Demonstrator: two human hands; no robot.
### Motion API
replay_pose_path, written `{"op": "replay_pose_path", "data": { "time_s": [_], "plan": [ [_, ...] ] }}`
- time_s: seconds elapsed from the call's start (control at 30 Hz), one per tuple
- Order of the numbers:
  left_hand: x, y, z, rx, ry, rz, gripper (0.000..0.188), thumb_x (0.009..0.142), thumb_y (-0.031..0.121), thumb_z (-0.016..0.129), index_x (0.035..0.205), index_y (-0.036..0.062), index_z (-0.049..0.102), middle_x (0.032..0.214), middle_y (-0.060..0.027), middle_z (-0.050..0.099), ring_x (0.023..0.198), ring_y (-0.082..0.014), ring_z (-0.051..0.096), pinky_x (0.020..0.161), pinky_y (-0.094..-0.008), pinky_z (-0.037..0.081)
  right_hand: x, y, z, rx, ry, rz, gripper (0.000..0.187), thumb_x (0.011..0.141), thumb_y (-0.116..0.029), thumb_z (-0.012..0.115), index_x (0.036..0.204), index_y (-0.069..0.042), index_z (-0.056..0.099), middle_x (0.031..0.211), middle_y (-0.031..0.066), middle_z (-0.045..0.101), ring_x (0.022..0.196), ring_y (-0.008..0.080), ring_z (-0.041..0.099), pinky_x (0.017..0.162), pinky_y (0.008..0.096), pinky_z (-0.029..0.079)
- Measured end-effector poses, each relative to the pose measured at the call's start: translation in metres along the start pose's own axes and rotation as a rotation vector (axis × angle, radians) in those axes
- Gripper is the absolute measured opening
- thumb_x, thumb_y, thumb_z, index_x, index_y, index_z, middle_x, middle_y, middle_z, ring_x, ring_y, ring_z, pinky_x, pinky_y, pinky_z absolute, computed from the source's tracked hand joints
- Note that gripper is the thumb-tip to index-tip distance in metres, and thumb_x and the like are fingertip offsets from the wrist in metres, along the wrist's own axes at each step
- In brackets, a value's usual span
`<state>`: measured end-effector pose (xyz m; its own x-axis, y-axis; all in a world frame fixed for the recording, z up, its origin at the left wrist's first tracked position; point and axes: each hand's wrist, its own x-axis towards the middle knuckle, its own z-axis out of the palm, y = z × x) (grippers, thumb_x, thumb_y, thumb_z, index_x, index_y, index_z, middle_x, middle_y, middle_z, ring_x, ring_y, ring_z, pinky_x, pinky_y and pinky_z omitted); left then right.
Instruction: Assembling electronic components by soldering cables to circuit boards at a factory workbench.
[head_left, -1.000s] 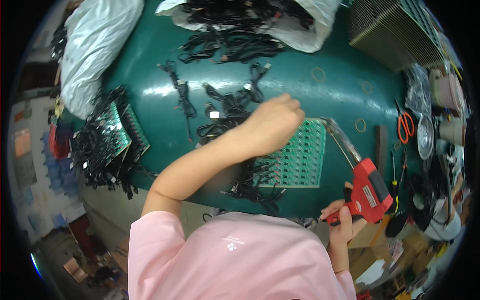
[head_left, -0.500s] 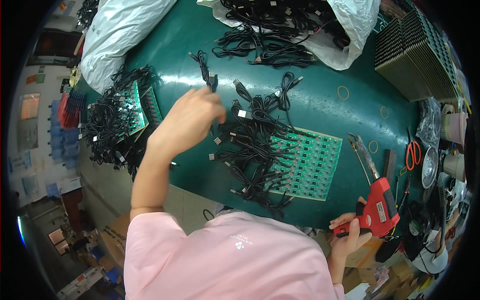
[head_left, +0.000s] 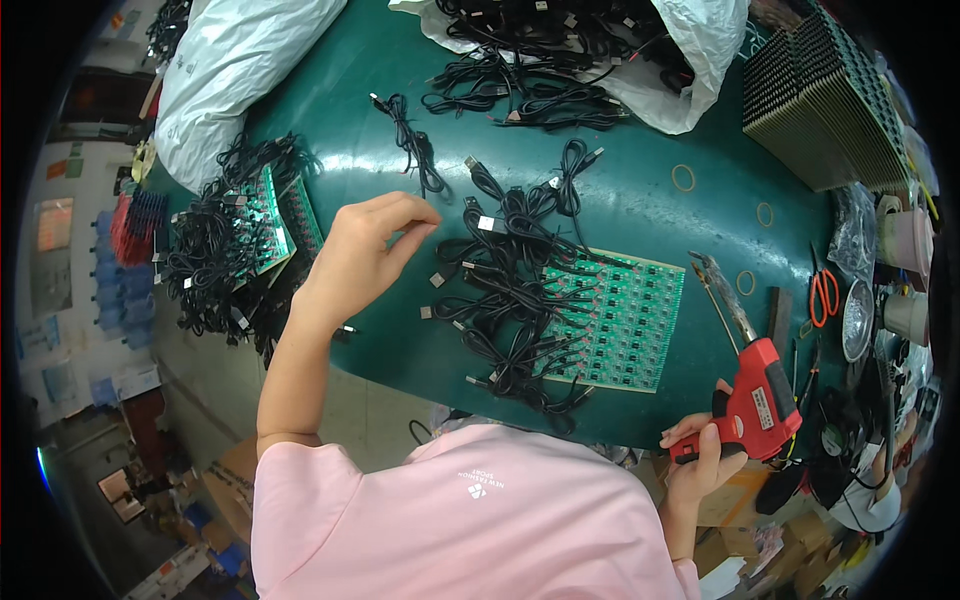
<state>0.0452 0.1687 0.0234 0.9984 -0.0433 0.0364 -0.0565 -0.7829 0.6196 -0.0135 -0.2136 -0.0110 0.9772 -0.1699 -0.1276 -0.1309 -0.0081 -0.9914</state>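
Note:
My right hand (head_left: 705, 455) grips the handle of a red soldering gun (head_left: 760, 405), whose long metal tip points up and left over the green mat. My left hand (head_left: 365, 245) is above the table, its fingers stretched and the thumb slightly apart, with nothing visible between them. Just beyond its fingertips lies a bundled black USB cable (head_left: 408, 145). To its right sits a green circuit board panel (head_left: 625, 320), with several black USB cables (head_left: 510, 270) spreading leftward from its left side.
At left, finished-looking boards with cables (head_left: 235, 250) form a heap beside a white bag (head_left: 245, 70). Another white bag (head_left: 715, 60) spills black cables at the back. A stack of panels (head_left: 825, 105), rubber bands (head_left: 683, 178) and orange-handled scissors (head_left: 824, 298) are at right.
My left hand has drawn back toward me from the single cable, which now lies apart from it. My right hand keeps the soldering gun in nearly the same place.

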Motion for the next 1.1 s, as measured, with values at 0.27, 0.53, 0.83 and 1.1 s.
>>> {"op": "replay_pose_path", "data": {
  "time_s": [0.27,0.53,0.83,1.1],
  "plan": [
    [0.021,0.004,-0.014,-0.592,0.061,-0.276,0.011,0.086,-0.001,0.067,0.094,-0.0072,0.066,0.094,-0.0139,0.07,0.088,-0.0206,0.071,0.071,-0.0285,0.059,-0.001,0.005,-0.006,0.071,-0.032,0.016,0.058,0.088,-0.015,0.058,0.132,0.012,0.032,0.093,0.0254,0.062,0.048,0.0172,0.057,0.047,0.0298,0.052],
    [0.062,-0.02,0.012,-1.106,0.054,-0.265,0.016,0.086,0.004,0.069,0.101,-0.0028,0.064,0.091,-0.0134,0.07,0.074,-0.0145,0.069,0.06,-0.0212,0.056,-0.004,0.003,-0.006,0.098,-0.035,0.011,0.055,0.088,-0.014,0.058,0.131,0.012,0.034,0.082,0.0208,0.063,0.048,0.0167,0.056,0.047,0.0285,0.051],
    [0.081,0.074,0.062,0.147,0.316,0.431,0.014,0.077,0.005,0.072,0.089,0.0091,0.069,0.079,-0.001,0.065,0.08,-0.0201,0.057,0.083,-0.0349,0.039,-0.005,0.0,-0.005,0.141,-0.055,0.067,0.054,0.087,-0.013,0.059,0.13,0.012,0.038,0.067,0.0137,0.06,0.047,0.0157,0.055,0.045,0.0259,0.047],
    [0.049,0.086,0.144,-0.004,-0.002,0.257,0.011,0.076,0.002,0.069,0.087,0.0049,0.067,0.104,-0.0061,0.057,0.107,-0.0274,0.047,0.093,-0.0429,0.03,-0.012,-0.003,-0.009,0.223,-0.041,0.16,0.051,0.086,-0.013,0.059,0.124,0.014,0.039,0.063,0.014,0.06,0.045,0.0152,0.053,0.044,0.0258,0.043]
  ]
}}
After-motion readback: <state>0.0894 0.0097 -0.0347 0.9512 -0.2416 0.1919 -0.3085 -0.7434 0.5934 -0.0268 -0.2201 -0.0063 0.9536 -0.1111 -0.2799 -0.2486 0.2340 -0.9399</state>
